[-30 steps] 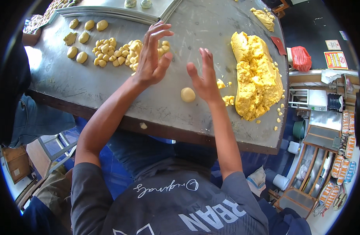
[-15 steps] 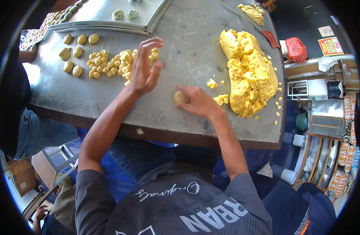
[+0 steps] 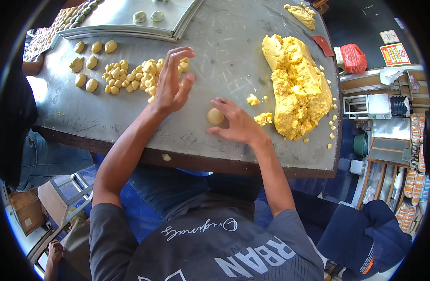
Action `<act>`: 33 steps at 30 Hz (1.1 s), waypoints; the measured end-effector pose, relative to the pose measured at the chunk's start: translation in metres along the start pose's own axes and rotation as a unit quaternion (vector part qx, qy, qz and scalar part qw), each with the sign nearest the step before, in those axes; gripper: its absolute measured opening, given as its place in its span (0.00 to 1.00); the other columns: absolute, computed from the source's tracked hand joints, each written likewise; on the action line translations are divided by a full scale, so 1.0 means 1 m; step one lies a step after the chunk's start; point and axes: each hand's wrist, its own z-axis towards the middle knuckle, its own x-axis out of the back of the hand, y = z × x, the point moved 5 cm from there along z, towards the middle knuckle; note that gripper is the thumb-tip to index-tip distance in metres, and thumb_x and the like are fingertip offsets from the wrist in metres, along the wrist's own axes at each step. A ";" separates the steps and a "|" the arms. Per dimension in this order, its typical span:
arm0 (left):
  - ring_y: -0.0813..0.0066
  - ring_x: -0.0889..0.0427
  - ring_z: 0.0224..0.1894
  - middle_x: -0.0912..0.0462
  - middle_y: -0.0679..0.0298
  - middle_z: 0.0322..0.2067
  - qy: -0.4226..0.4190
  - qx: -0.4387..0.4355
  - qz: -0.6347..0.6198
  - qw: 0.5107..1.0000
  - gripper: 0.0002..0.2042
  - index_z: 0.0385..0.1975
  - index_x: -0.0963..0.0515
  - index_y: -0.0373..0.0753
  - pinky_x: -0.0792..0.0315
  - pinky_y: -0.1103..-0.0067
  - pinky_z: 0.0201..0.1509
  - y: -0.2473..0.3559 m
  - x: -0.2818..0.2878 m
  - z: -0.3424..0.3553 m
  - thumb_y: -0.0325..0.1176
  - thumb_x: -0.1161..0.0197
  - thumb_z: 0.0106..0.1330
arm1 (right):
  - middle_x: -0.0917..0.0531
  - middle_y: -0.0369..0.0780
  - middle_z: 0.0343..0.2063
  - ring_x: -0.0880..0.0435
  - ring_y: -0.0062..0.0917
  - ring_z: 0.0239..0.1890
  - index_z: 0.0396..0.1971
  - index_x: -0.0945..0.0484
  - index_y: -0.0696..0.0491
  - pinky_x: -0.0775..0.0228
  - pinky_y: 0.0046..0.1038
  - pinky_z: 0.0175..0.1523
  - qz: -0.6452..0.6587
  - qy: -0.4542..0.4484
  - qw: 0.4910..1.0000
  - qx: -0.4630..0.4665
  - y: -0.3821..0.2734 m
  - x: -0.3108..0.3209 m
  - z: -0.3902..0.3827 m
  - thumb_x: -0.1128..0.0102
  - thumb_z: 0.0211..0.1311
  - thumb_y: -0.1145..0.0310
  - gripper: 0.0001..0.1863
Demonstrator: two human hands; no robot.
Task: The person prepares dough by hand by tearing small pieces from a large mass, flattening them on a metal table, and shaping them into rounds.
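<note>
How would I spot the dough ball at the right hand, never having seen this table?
On the grey metal table, a big yellow dough mass lies at the right. Left of it, the right hand curves partway around one pale, round dough ball. Unlike the other pale balls grouped at the table's left, it sits alone.

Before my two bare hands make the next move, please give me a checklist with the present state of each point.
1. Smooth, round, pale-yellow dough ball on the flat, grey, scratched table: ok.
2. Bare right hand touching the ball: cannot tell; its fingers curve past the far side, thumb on the near side.
3. Bare left hand empty: ok, open, nothing seen in it.
4. Left hand clear of the small, pale-yellow dough pieces: cannot tell; it hides some.
5. Large, crumbly, bright-yellow block apart from right hand: ok.
</note>
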 end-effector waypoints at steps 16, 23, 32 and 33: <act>0.52 0.30 0.51 0.31 0.49 0.49 -0.010 -0.005 -0.004 1.000 0.20 0.50 0.35 0.36 0.36 0.66 0.56 -0.002 -0.002 -0.001 0.29 0.47 0.55 | 0.26 0.47 0.51 0.32 0.39 0.59 0.50 0.29 0.55 0.36 0.36 0.60 -0.020 -0.237 0.971 -0.006 -0.005 -0.019 0.014 0.41 0.52 0.72 0.22; 0.54 0.29 0.50 0.31 0.51 0.49 -0.013 -0.004 -0.009 1.000 0.20 0.50 0.35 0.36 0.33 0.67 0.55 0.003 -0.002 0.001 0.28 0.47 0.55 | 0.23 0.45 0.45 0.27 0.38 0.52 0.46 0.28 0.56 0.33 0.37 0.55 -0.093 -0.223 0.970 -0.035 -0.003 -0.019 0.013 0.41 0.52 0.72 0.19; 0.54 0.29 0.50 0.30 0.52 0.48 -0.028 -0.015 0.023 0.999 0.20 0.48 0.33 0.36 0.33 0.67 0.55 0.011 0.002 0.001 0.28 0.45 0.54 | 0.22 0.47 0.42 0.25 0.42 0.49 0.46 0.29 0.57 0.33 0.38 0.54 -0.109 -0.285 0.949 -0.079 -0.008 -0.015 0.021 0.42 0.55 0.71 0.18; 0.53 0.29 0.50 0.31 0.52 0.48 -0.029 -0.014 0.029 0.999 0.19 0.48 0.33 0.36 0.34 0.67 0.54 0.011 0.004 0.000 0.28 0.45 0.54 | 0.22 0.48 0.43 0.25 0.42 0.50 0.46 0.29 0.58 0.34 0.38 0.54 -0.110 -0.318 0.935 -0.111 -0.012 -0.014 0.024 0.43 0.55 0.71 0.18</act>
